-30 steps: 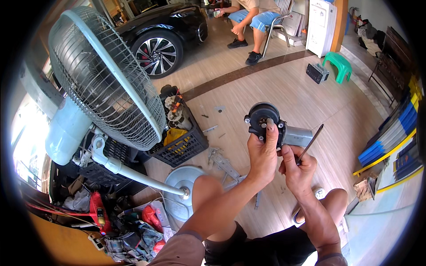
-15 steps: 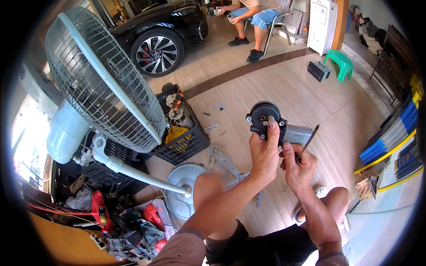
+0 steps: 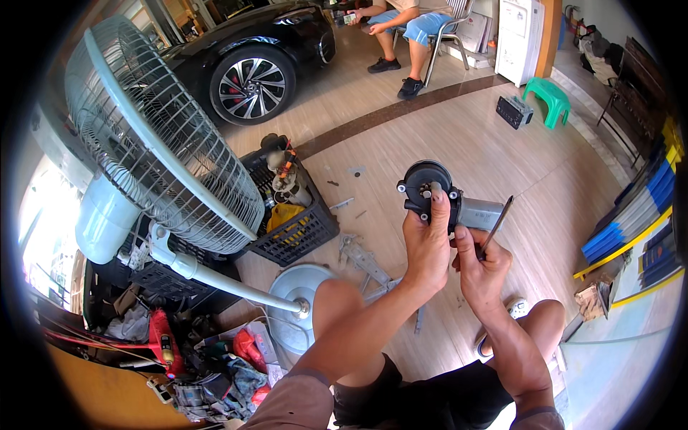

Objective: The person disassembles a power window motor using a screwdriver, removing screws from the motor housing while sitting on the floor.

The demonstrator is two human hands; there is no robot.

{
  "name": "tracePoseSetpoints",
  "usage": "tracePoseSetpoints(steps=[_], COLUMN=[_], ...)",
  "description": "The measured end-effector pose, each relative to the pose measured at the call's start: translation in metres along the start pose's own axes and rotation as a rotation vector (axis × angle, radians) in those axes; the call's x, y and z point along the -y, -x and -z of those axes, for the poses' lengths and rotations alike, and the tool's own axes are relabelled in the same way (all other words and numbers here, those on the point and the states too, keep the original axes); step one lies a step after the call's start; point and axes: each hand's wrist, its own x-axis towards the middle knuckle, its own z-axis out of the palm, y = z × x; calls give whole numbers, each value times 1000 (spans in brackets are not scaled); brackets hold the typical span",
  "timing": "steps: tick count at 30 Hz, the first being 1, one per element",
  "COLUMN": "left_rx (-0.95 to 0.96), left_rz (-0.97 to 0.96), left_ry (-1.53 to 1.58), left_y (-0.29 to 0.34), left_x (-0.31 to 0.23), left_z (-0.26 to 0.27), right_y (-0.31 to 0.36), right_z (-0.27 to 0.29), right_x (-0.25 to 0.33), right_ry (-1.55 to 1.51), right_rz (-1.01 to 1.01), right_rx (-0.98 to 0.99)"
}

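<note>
In my left hand (image 3: 428, 247) is a small geared electric motor (image 3: 479, 213), with a round black housing and a silver cylinder pointing right. The left thumb presses near the centre of the housing, beside a small metal stub. My right hand (image 3: 485, 269) is closed around a screwdriver (image 3: 503, 218), whose dark shaft slants up past the end of the silver cylinder. The right thumb and fingers meet just under the motor; whether they touch it, I cannot tell. Most of the screwdriver's handle is hidden in the right palm.
A pale blue standing fan (image 3: 165, 143) rises at the left, its base (image 3: 287, 283) beside my knee. Behind it stands a black crate (image 3: 304, 233) of parts. A metal bracket (image 3: 365, 258) lies on the floor. Farther off are a black car (image 3: 287, 36), a seated person (image 3: 408, 29) and a green stool (image 3: 550, 97).
The fan head has swung slightly left. The seated person's hands have shifted. My hands, the motor and the screwdriver are almost unmoved.
</note>
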Motion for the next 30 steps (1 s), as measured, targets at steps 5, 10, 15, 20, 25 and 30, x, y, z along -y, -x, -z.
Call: tracePoseSetpoints(steps=[5, 10, 15, 20, 25, 30], left_rx=[12, 14, 17, 24, 28, 13], left_rz=[-22, -60, -17, -39, -107, -152], left_ry=[-50, -90, -23, -15, -34, -98], left_y=[0, 2, 0, 0, -1, 4], left_x=[2, 1, 5, 5, 1, -4], left_z=[-1, -1, 4, 3, 0, -3], right_y=[0, 2, 2, 1, -5, -3], right_z=[3, 4, 2, 5, 11, 11], right_x=[-3, 8, 7, 5, -3, -4], right_ry=[45, -102, -182, -201, -8, 22], right_rz=[45, -99, -130, -126, 135, 152], right_rx=[13, 66, 65, 83, 99, 111])
